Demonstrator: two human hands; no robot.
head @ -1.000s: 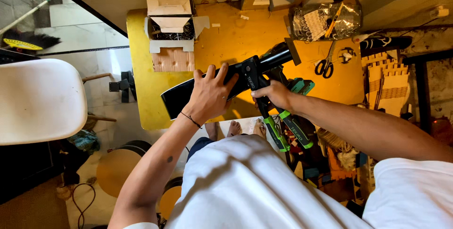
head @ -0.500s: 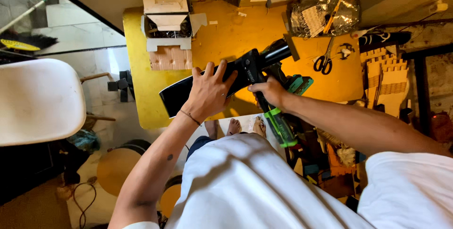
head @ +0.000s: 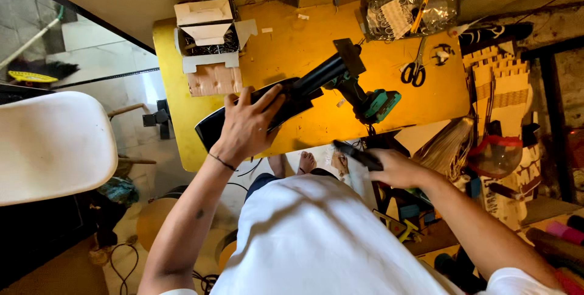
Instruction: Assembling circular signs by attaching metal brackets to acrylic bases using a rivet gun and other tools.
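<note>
Pressing flat, fingers spread, the left hand (head: pixel 246 126) is pinning the black part (head: pixel 243 118), its length slanting up-right; the right hand (head: pixel 398 169) is closing on a dark tool (head: pixel 359 155) below the tabletop (head: pixel 292 45).

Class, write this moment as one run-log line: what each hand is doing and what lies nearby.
left hand: pressed flat on black tool | right hand: fingers around dark object, off table | yellow table | scissors beside green drill
</note>
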